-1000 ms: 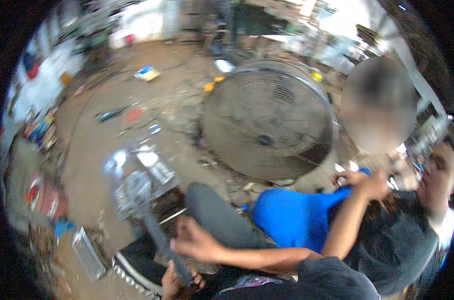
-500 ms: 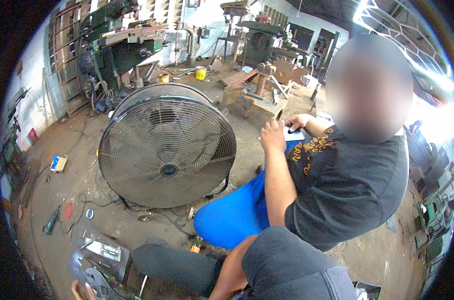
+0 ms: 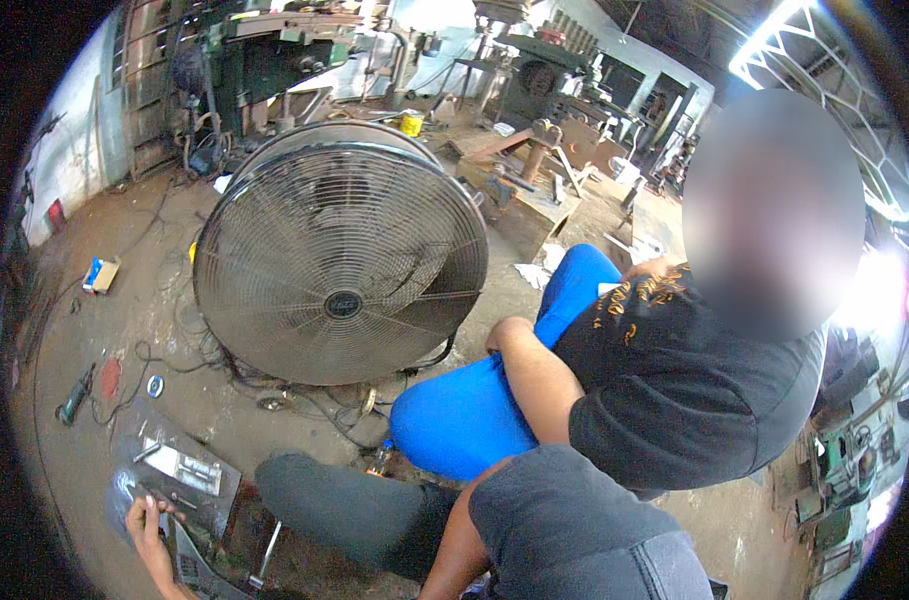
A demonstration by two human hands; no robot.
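Note:
My left hand (image 3: 150,530) reaches in at the lower left, its fingers stretched and apart, with nothing visible held. It is over a dark grey tool with a curved edge (image 3: 187,560), whose kind I cannot make out. Just beyond lies a dark metal plate (image 3: 222,500) bearing a bright silver metal piece (image 3: 196,471) and several small rods or bolts. A silver rod-like handle (image 3: 269,552) stands slanted beside my dark trouser leg (image 3: 344,510). My right arm (image 3: 459,535) bends down at the lower edge under a dark sleeve; its hand is out of sight.
A large round caged fan (image 3: 344,260) stands ahead. At right sits a person in blue trousers (image 3: 454,420). Left on the floor lie a green angle grinder (image 3: 77,395), cords, a red disc (image 3: 111,378) and a small box (image 3: 101,275). A bottle (image 3: 379,458) stands near my leg.
My left hand has risen further into view over the grey tool. The seated person's hands have come down from a white item toward the lap. The whole view has shifted slightly.

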